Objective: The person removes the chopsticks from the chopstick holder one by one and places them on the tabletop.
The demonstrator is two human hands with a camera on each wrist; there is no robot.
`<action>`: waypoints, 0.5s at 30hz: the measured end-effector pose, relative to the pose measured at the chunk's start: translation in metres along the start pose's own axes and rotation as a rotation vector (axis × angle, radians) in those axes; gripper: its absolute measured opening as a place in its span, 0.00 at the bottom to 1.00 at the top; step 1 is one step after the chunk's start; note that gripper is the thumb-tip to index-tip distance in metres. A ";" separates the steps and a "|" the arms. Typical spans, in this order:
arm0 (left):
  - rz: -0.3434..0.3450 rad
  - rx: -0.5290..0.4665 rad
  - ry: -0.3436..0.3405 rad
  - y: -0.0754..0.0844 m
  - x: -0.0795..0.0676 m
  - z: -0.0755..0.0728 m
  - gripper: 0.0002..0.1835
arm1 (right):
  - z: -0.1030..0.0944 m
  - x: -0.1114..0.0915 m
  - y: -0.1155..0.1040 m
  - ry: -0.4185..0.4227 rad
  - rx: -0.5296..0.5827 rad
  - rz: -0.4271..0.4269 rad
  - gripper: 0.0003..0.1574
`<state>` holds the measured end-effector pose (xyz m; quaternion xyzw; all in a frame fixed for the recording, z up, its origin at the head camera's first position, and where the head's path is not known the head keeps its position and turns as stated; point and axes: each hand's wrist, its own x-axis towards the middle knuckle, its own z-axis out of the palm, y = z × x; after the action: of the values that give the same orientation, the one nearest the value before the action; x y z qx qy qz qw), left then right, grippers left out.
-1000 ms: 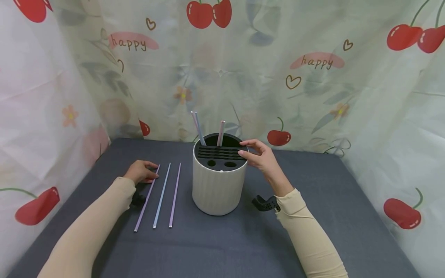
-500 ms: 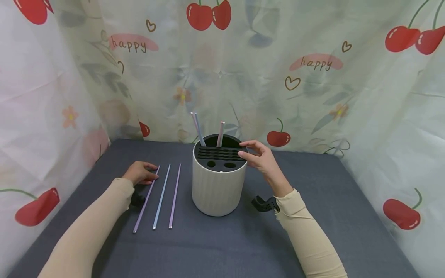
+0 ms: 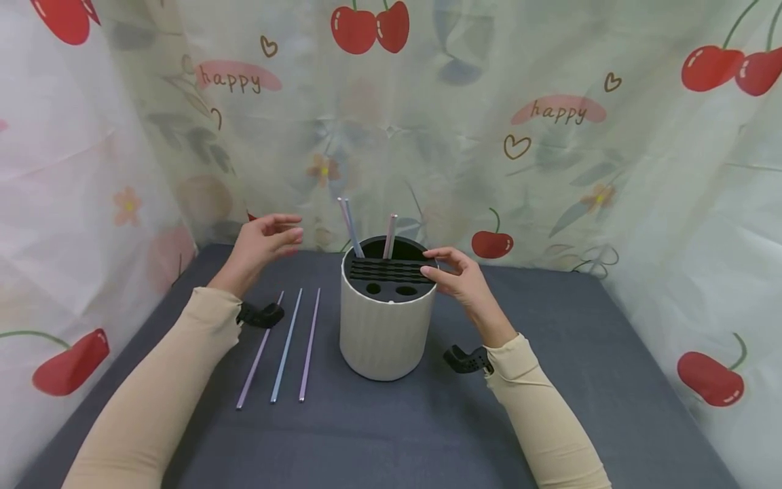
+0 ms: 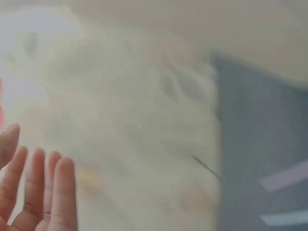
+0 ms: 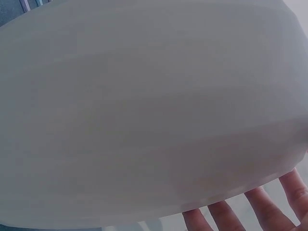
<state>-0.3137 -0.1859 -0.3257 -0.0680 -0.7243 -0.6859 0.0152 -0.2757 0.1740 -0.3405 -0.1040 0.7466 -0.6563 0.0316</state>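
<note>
A round white ribbed knife holder [image 3: 383,339] with a black slotted top stands on the table. Several chopsticks [image 3: 353,231] rise from its rear opening, tilted. My right hand [image 3: 464,278] holds the holder's right rim with thumb and fingers. Seen from the right wrist, the pale wall [image 5: 144,120] fills most of the view, and the fingertips pass behind its edge. In the air left of the holder is my left hand [image 3: 259,244], its fingers extended and nothing in them. Below it lie a left purple chopstick [image 3: 253,373], a blue one [image 3: 286,346] and another purple one [image 3: 310,343].
Dark grey cloth covers the table [image 3: 391,448]. A pale printed curtain [image 3: 391,136] hangs behind and along both sides. Black wrist straps [image 3: 261,315] sit on both wrists. Two round holes [image 3: 391,289] open at the front of the holder's top.
My left hand has left the leftmost chopstick and risen up and away from me, without a chopstick. All three chopsticks stay on the cloth. My right hand has kept its place.
</note>
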 end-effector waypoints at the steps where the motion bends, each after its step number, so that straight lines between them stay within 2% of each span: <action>1: 0.038 -0.039 -0.004 0.010 -0.001 0.008 0.22 | 0.000 0.000 0.000 -0.001 0.001 -0.002 0.24; 4: 0.134 -0.126 -0.034 0.033 -0.008 0.028 0.18 | 0.000 0.000 0.000 -0.003 0.004 -0.005 0.24; 7: 0.195 -0.157 -0.074 0.043 -0.013 0.042 0.15 | 0.000 0.001 0.000 -0.007 0.007 -0.005 0.23; 10: 0.229 -0.148 -0.098 0.043 -0.015 0.051 0.12 | 0.000 0.000 0.000 -0.007 0.008 0.001 0.23; 15: 0.215 -0.160 -0.116 0.037 -0.013 0.059 0.10 | -0.001 0.001 0.001 -0.003 0.007 0.000 0.21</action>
<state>-0.2921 -0.1258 -0.2936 -0.1859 -0.6554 -0.7309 0.0414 -0.2766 0.1752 -0.3411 -0.1048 0.7444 -0.6587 0.0332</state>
